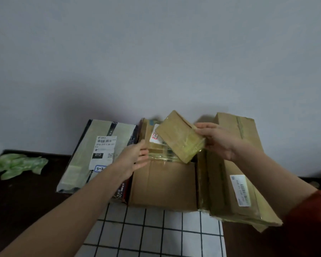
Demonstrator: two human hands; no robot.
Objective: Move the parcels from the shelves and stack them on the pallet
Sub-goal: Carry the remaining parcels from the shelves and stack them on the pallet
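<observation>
Now right hand [218,140] pinches flat, tape-glossed cardboard parcel [180,137].

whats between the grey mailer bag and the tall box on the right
In the head view, a brown carton stands between the grey mailer bag and the tall box.

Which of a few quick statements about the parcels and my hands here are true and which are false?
1. The right hand holds a small taped parcel above the pile. True.
2. The left hand is holding the green plastic bag. False: it rests against the middle cardboard box; the green plastic bag lies untouched at far left.
3. The flat mailer bears a black patch reading 010. True.
4. The checked cloth lies on top of the parcels. False: the checked cloth lies below them, nearer the camera.
</observation>
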